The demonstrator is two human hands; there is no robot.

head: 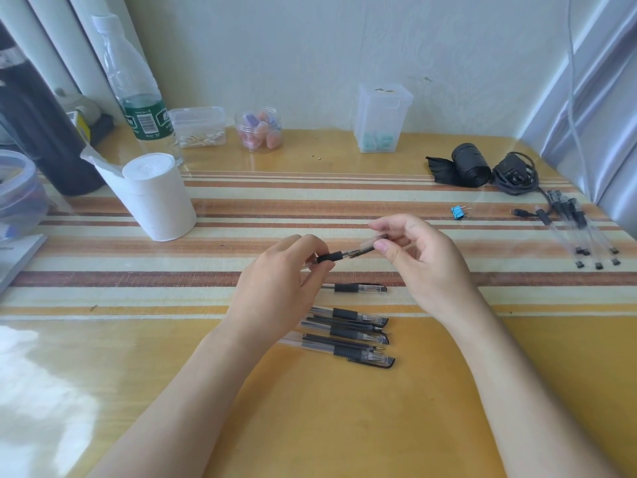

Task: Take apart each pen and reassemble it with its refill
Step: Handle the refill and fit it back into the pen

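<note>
Head view. The left hand (pixel 282 270) grips a pen (pixel 329 257) with its fingers curled round the barrel at the black rubber sleeve. It is held above the striped part of the worktop (pixel 344 426), mid-scene. The right hand (pixel 424 267) pinches the clear cap (pixel 374 243) between its thumb and fingers (pixel 386 225). The pen's tip sits right at the cap's mouth.

Step, my read: the cap is coming off or going on, and I cannot tell which. Either way the next move calls for a straight pull or push along the pen's line, with no bending. If it is uncapping, a twist at the sleeve then frees the refill.

On the near side, a single capped pen (pixel 358 288) lies just beyond a cluster of pens and loose refills (pixel 348 334), between and partly under the wrists. A dropped wrist could likely roll them.

Far right, a pile of pens (pixel 579 229) lies close to the worktop's right edge, beside a black cable (pixel 515 174). A blue binder clip (pixel 458 212) lies far-right of the hands, and a tissue roll (pixel 155 198) stands far-left, both well apart from them.

There is room to move near left and near right. The near edge is out of frame.
</note>
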